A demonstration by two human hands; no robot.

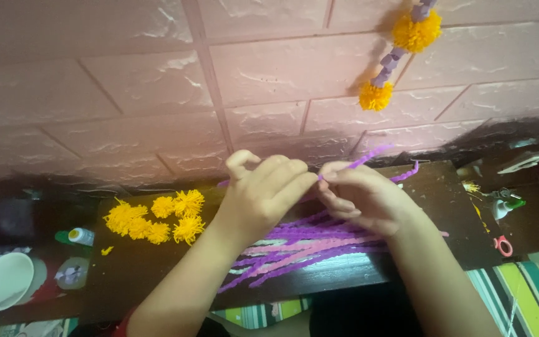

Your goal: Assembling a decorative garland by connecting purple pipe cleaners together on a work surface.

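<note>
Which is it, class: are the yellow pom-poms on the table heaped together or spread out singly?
Heaped together: the pom-poms sit touching in one cluster left of the left hand.

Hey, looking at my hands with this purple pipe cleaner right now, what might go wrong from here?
The left hand and right hand pinch one purple pipe cleaner between fingertips; it may slip or kink if bent hard. The forearms lie over the pile of purple and pink pipe cleaners, some overhanging the table edge, so a shift could sweep them off. The yellow pompoms sit loose beside the left wrist and might get knocked.
</note>
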